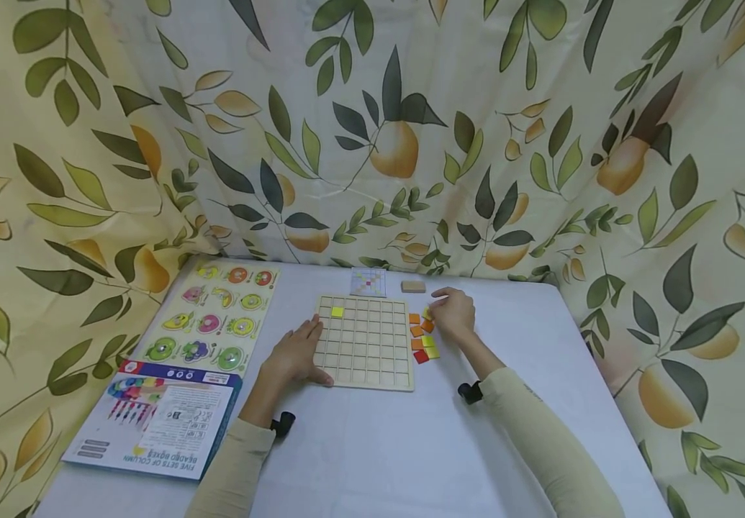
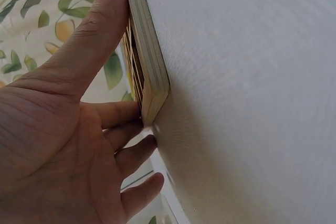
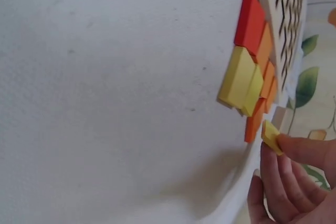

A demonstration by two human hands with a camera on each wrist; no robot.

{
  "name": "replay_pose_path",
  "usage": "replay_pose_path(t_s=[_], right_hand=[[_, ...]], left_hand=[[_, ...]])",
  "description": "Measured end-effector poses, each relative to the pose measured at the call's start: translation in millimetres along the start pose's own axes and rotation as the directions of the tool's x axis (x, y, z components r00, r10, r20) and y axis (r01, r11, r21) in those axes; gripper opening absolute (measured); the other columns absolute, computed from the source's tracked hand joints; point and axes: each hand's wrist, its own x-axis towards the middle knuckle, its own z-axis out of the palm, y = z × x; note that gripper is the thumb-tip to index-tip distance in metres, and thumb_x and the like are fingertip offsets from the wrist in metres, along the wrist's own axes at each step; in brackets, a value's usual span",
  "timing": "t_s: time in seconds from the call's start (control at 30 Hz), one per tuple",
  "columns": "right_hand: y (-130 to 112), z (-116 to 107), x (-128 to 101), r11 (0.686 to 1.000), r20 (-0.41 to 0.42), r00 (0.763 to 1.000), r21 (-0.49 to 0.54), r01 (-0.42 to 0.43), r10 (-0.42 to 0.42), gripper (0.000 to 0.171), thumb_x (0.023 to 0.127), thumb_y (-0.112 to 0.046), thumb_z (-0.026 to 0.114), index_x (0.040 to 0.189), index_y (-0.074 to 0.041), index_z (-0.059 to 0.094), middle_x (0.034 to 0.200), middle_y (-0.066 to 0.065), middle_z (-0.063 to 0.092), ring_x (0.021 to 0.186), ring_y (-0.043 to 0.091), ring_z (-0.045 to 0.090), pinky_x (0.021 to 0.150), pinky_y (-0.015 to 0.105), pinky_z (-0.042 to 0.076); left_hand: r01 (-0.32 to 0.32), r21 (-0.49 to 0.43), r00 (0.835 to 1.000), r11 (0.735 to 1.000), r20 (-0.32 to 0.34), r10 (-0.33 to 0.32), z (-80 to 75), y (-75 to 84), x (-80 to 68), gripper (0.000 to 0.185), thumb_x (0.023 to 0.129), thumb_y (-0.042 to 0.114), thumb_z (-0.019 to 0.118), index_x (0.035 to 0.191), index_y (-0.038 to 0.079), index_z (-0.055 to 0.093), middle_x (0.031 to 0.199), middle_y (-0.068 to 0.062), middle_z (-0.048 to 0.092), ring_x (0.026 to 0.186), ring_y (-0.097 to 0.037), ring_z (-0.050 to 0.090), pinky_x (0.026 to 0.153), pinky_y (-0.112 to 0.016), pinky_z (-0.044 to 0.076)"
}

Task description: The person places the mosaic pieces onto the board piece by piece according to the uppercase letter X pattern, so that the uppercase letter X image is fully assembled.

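The right hand (image 1: 455, 315) pinches a small yellow tile (image 3: 271, 136) between thumb and fingertips, lifted just clear of the bench (image 1: 378, 446) at the far end of the tile cluster (image 1: 424, 338). That cluster lies just beside the right edge of the wooden grid board (image 1: 366, 342) and consists of orange, yellow and red square tiles laid flat and touching one another; in the right wrist view the red tile (image 3: 250, 20) sits at the near end, with yellow tiles next to it and orange tiles along the board side. The left hand (image 1: 296, 356) is released and flat, fingers straight, pressed against the left edge of the grid board near its front corner; the left wrist view shows the thumb (image 2: 100, 30) lying along the board's side and the fingertips touching its corner. One yellow tile (image 1: 337, 311) is seated in a cell in the second row from the far edge, second column from the left. Beyond the board, a small pattern card (image 1: 368, 282) and a plain wooden block (image 1: 413, 286) lie near the bench's far edge. To the left of the board lies a fruit peg puzzle (image 1: 213, 316), and nearer the person a printed box (image 1: 158, 417). A leaf-and-fruit patterned curtain (image 1: 372, 129) surrounds the bench.
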Motion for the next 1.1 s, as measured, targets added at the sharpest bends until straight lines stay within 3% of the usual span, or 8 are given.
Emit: replay_pose_path(t_s=[0.23,0.53,0.9,1.1], right_hand=[[-13.2,-3.7,-1.5,0.996,-0.019,0.999,0.087,0.036,-0.035,0.031,0.088,-0.006,0.08,0.118,-0.001,0.076,0.093,0.012,0.08,0.086,0.029,0.076,0.078,0.04,0.057],[-32.1,5.1,-7.5,0.972,0.049,0.999,0.236,0.003,-0.015,0.034,0.088,-0.006,0.083,0.121,-0.003,0.075,0.098,0.013,0.079,0.084,0.031,0.076,0.055,0.022,0.055],[-53.3,30.5,-13.1,0.962,0.074,0.99,0.253,0.1,-0.122,0.031,0.086,-0.008,0.086,0.116,-0.006,0.077,0.091,0.006,0.08,0.086,0.022,0.077,0.076,0.035,0.063],[-66.0,41.9,-17.0,0.957,0.115,0.981,0.264,0.12,-0.155,0.03,0.087,-0.009,0.086,0.115,-0.005,0.078,0.091,0.005,0.08,0.086,0.022,0.076,0.073,0.033,0.06]], left_hand=[[-0.014,0.001,1.0,1.0,-0.007,0.014,-3.2,0.2,-1.1,0.133,0.063,0.052,0.097,0.163,-0.002,0.027,0.173,-0.018,0.017,0.159,-0.035,0.02,0.128,-0.054,0.021],[-0.029,-0.013,0.999,0.999,-0.014,0.029,-3.8,0.7,-2.4,0.132,0.063,0.05,0.097,0.161,-0.005,0.029,0.172,-0.021,0.019,0.158,-0.037,0.022,0.127,-0.055,0.023],[-0.029,-0.021,1.0,0.999,-0.006,0.028,-1.6,-1.2,-0.6,0.132,0.063,0.052,0.097,0.162,-0.003,0.028,0.172,-0.019,0.019,0.158,-0.036,0.021,0.127,-0.055,0.022],[-0.017,-0.032,1.0,0.999,-0.001,0.017,-2.5,-0.5,-2.3,0.132,0.063,0.051,0.097,0.163,-0.002,0.028,0.173,-0.019,0.018,0.159,-0.035,0.02,0.128,-0.054,0.021]])
